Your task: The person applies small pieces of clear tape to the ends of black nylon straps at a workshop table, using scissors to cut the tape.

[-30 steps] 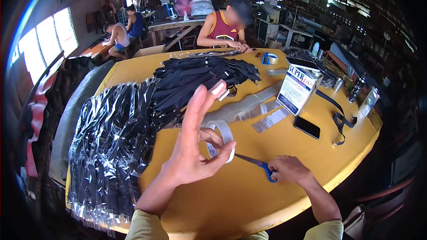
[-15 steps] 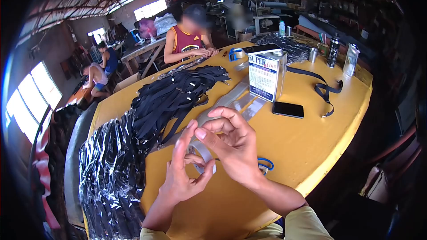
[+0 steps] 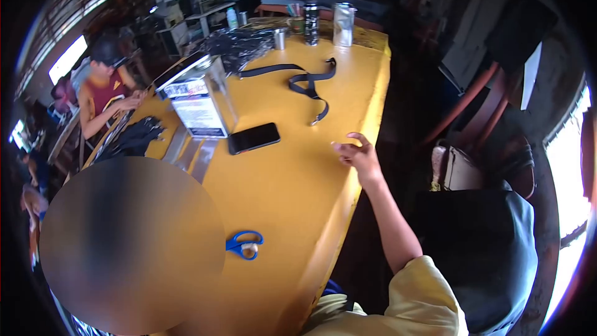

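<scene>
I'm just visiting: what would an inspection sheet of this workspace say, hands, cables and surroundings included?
Surface: yellow table; its near left is blurred out.
Job's things: blue scissors handle on the table; black strap beyond the right hand.
Clutter: tin, with phone lying beside it.
Hands: right hand with bent fingers, grip unclear; left hand not visible.
Cables: nothing seen.
Surroundings: co-worker at left; bright window at right.

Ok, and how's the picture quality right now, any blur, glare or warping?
Head view: a round blurred patch covers the lower left, leaving only the scissors' handles visible; the window at far right glares white; fisheye-like distortion bows the yellow table; corners go black; the right hand reads fairly clearly.
</scene>
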{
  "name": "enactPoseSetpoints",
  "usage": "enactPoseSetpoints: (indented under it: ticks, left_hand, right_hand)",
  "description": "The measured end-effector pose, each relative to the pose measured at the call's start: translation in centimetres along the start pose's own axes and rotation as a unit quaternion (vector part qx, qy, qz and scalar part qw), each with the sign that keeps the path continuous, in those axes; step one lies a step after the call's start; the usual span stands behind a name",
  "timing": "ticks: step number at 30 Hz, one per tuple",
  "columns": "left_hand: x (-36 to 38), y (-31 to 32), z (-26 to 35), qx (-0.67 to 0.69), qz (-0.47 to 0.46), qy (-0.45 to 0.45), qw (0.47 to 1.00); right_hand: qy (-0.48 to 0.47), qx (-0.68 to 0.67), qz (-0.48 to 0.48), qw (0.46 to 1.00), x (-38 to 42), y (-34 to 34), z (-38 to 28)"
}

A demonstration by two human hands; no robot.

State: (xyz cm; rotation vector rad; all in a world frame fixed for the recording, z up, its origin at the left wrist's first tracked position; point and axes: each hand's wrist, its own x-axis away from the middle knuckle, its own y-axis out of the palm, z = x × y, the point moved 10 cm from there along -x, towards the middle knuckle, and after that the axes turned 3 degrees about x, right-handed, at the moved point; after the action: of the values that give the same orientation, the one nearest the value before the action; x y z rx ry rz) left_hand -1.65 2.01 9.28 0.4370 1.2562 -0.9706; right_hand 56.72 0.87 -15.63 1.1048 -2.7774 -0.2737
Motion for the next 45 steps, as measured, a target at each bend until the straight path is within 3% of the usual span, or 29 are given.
enactPoseSetpoints:
  ticks: [3,4,9,15,28,34,36,37,38,40,42,44,45]
  left_hand:
    - [-0.7,0.6,-0.5,-0.037,-0.061,0.011,0.997]
    - [-0.2,0.8,-1.4,-0.006,-0.057,-0.077,0.995]
    - [0.5,1.8,-1.8,-0.056,-0.068,-0.089,0.992]
    - [0.0,3.2,-0.3,-0.051,-0.069,-0.044,0.995]
    - [0.0,4.7,0.3,-0.07,-0.086,-0.024,0.994]
    - [0.3,4.8,0.2,-0.048,-0.079,-0.069,0.993]
    - [0.1,4.6,0.0,-0.048,-0.074,-0.067,0.994]
    - [-0.1,4.6,0.1,-0.041,-0.08,-0.046,0.995]
    - [-0.3,4.5,0.3,-0.034,-0.085,-0.024,0.996]
    - [-0.6,4.1,0.2,-0.051,-0.085,-0.024,0.995]
    - [-0.9,3.6,0.2,-0.072,-0.084,-0.025,0.994]
    - [-1.4,3.2,0.6,-0.058,-0.089,-0.008,0.994]
    - [-1.5,2.7,0.9,-0.081,-0.093,0.023,0.992]
  right_hand:
    - [-0.008,0.052,0.079,0.996,-4.7,-7.7,0.3]
    - [-0.01,0.066,0.097,0.993,-6.0,-9.6,0.3]
    - [0.037,0.102,0.095,0.99,-12.5,-14.6,0.2]
    - [0.066,0.133,0.085,0.985,-17.4,-15.9,-0.1]
    - [0.058,0.181,0.066,0.98,-19.5,-15.4,0.4]
    - [0.091,0.158,0.081,0.98,-19.1,-16.0,1.3]
    - [0.079,0.247,0.089,0.962,-19.2,-16.5,1.4]
    - [0.086,0.271,0.153,0.946,-18.7,-17.7,1.5]
    - [0.12,0.279,0.157,0.94,-18.6,-18.3,2.8]
    - [0.127,0.142,0.114,0.975,-19.3,-17.6,5.9]
    - [0.122,0.096,0.129,0.979,-18.9,-17.8,6.8]
    - [0.118,-0.04,0.092,0.988,-19.4,-17.2,7.5]
    - [0.036,0.009,0.237,0.971,-18.3,-19.7,5.7]
